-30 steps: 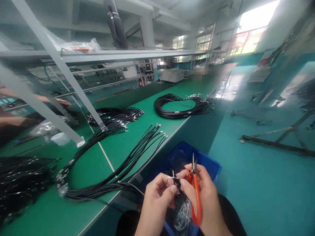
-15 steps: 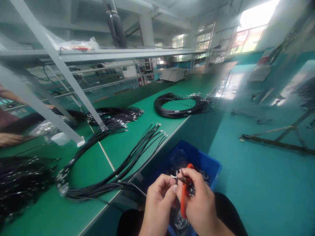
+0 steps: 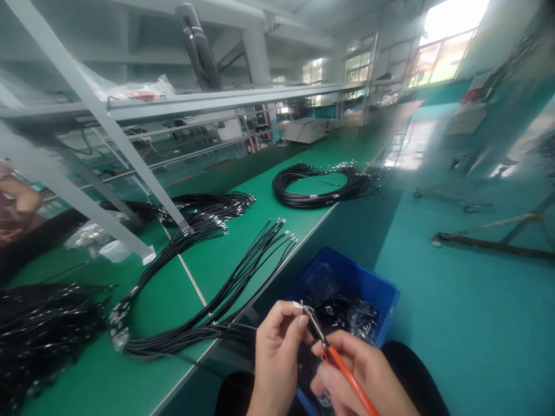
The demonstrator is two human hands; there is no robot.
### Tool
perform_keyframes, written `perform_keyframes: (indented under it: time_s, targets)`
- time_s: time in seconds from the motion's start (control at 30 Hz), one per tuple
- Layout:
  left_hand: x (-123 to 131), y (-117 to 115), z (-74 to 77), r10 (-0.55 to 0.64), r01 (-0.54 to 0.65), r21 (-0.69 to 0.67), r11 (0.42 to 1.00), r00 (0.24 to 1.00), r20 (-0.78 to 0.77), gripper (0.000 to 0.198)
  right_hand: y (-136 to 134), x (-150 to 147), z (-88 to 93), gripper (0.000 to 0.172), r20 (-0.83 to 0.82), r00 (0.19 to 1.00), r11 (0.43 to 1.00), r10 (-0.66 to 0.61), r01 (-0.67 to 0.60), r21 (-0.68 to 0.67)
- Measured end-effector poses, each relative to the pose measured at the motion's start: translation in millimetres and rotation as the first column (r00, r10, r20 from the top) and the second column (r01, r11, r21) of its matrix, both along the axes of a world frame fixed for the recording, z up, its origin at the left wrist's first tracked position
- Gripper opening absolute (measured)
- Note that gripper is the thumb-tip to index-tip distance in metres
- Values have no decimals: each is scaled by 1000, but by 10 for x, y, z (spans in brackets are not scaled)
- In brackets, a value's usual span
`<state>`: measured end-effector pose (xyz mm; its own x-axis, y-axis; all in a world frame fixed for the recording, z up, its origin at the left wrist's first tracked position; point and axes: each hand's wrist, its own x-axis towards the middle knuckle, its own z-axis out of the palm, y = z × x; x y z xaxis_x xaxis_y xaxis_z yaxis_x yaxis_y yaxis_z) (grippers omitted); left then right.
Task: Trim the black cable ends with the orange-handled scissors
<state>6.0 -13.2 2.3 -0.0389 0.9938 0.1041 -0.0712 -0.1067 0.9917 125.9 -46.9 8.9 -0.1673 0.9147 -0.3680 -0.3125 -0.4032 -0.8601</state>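
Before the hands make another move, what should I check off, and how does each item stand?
1. Right hand holds the orange-handled tool: ok.
2. Left hand pinches the small piece: ok.
3. Tool's tip close to that piece: ok.
4. Tip clear of left fingertips: cannot tell; too close together.
5. Tool's jaws open or closed: cannot tell.
6. Blue bin beneath hands: ok.

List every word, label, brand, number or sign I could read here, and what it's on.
None can be read.
Pale patches on the black cables: too blurred to tell if printed.
Orange-handled tool, blue bin: no lettering visible.
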Motion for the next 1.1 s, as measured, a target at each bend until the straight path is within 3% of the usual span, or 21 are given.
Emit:
perform_keyframes:
  time_s: [0.17, 0.6, 0.8, 0.93, 1.1]
  targets:
    - [8, -13, -17, 8, -4, 45, 999, 995, -103, 2, 98, 30, -39, 28, 40, 996, 996, 84, -84, -19]
    - [19, 17, -80, -6, 10, 21, 1000, 977, -211, 5, 143, 88, -101, 18, 175, 972, 988, 154, -151, -32]
    - [0, 48, -84, 24, -17, 28, 999, 968, -250, 8, 116, 160, -158, 29, 50, 985, 986, 165, -166, 5]
    - [-3, 45, -89, 40, -30, 44, 999, 964, -264, 9, 107, 152, -170, 29, 39, 968, 969, 248, -248, -2]
    - [14, 28, -78, 43, -11, 99, 995, 944, -327, 10, 132, 145, -114, 31, 23, 971, 971, 237, -237, 2]
